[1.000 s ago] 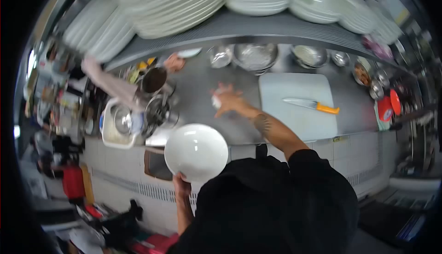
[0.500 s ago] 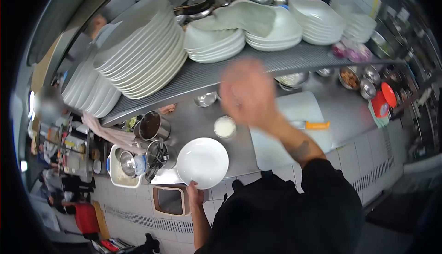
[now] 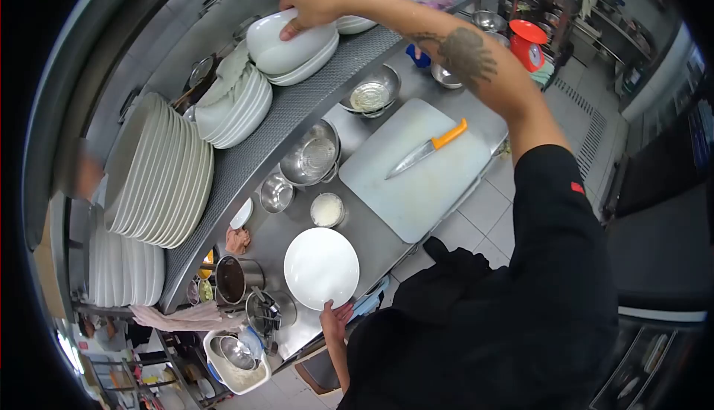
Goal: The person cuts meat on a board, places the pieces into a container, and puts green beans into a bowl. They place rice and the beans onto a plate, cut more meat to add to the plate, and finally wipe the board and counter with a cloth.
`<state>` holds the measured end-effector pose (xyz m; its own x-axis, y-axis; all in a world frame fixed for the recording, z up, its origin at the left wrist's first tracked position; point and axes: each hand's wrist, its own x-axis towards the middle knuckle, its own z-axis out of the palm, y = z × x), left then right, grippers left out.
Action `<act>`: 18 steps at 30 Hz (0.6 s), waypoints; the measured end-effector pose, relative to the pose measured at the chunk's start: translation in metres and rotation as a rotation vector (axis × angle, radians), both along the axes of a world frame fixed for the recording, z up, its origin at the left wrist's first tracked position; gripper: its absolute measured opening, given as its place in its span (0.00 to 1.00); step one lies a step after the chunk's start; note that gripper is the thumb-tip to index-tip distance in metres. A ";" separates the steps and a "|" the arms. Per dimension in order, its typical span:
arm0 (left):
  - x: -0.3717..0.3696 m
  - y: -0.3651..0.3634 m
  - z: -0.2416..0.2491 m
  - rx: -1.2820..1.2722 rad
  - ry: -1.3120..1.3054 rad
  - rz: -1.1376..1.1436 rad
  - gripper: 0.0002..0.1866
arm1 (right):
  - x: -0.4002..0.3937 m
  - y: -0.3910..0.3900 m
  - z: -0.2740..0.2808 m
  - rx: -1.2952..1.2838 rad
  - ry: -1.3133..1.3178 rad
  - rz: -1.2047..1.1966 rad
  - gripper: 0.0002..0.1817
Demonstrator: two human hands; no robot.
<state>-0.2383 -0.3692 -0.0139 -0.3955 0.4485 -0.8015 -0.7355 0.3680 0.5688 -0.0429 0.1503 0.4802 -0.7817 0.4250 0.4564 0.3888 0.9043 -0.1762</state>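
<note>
My left hand (image 3: 336, 319) grips the near rim of a round white plate (image 3: 321, 267), its thumb over the edge, at the front of the steel counter. At the upper shelf, my right hand (image 3: 316, 2) is closed on the rim of a white bowl (image 3: 277, 47). That bowl sits tilted above another white bowl (image 3: 309, 68) on the shelf; most of the fingers are hidden behind its wall. Beyond the plate stands a small round container of white contents (image 3: 327, 209).
Tall stacks of white plates (image 3: 160, 172) line the metal shelf (image 3: 253, 150). An orange-handled knife (image 3: 425, 150) lies on a white cutting board (image 3: 394, 202). Metal bowls (image 3: 309, 159), a pot of dark sauce (image 3: 236, 280) and a red scale (image 3: 526, 46) surround the work area.
My right hand has gone from above the counter up to the shelf and taken hold of a white bowl. My view has turned; my left hand still holds the plate.
</note>
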 end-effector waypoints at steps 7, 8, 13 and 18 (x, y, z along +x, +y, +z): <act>-0.006 -0.008 -0.032 0.035 -0.062 0.014 0.24 | 0.081 -0.080 0.008 0.112 0.148 -0.033 0.22; -0.015 -0.009 -0.037 0.010 -0.112 -0.049 0.25 | 0.099 -0.095 0.006 0.078 0.175 -0.097 0.22; -0.011 -0.023 -0.031 0.036 0.056 -0.037 0.26 | 0.218 -0.120 -0.050 -0.105 0.117 -0.136 0.18; 0.017 -0.002 -0.013 0.033 -0.019 0.208 0.26 | 0.210 0.001 -0.203 -0.357 0.124 -0.357 0.16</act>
<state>-0.2210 -0.3712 -0.0273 -0.4671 0.3848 -0.7961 -0.8046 0.1882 0.5631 0.1667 0.1510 0.2768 -0.5087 0.8013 0.3148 0.6185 0.5945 -0.5138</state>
